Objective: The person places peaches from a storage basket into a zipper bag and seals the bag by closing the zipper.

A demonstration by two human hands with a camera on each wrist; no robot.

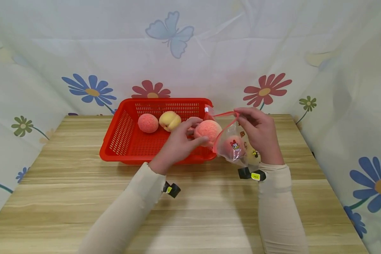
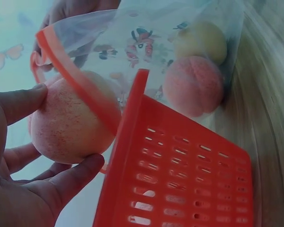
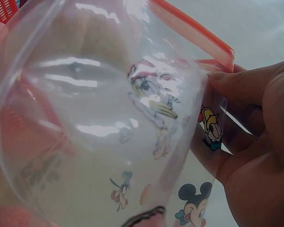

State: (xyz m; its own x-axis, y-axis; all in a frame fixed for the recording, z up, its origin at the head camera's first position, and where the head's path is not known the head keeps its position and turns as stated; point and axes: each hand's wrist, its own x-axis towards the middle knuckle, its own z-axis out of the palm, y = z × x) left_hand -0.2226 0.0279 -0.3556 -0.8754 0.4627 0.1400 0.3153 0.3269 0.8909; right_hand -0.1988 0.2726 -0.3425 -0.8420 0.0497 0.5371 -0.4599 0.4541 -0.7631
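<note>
My left hand (image 1: pixel 197 132) grips a pink peach (image 1: pixel 207 131) over the right end of a red basket (image 1: pixel 127 141). The peach sits at the mouth of a clear zip bag (image 1: pixel 233 144) with a red rim and cartoon prints. My right hand (image 1: pixel 241 118) pinches the bag's rim and holds the mouth wide. In the left wrist view my fingers (image 2: pixel 71 177) cup the peach (image 2: pixel 71 125) against the bag's red edge (image 2: pixel 80 80). A pink peach (image 2: pixel 194 85) and a yellow one (image 2: pixel 201 40) show through the bag. In the right wrist view my fingers (image 3: pixel 255 90) pinch the bag (image 3: pixel 109 118).
The basket holds a pink peach (image 1: pixel 147 123) and a yellow peach (image 1: pixel 169 120) near its back wall. It stands at the far middle of a wooden table (image 1: pixel 209 211). A flower-printed cloth (image 1: pixel 190 53) hangs behind and at both sides.
</note>
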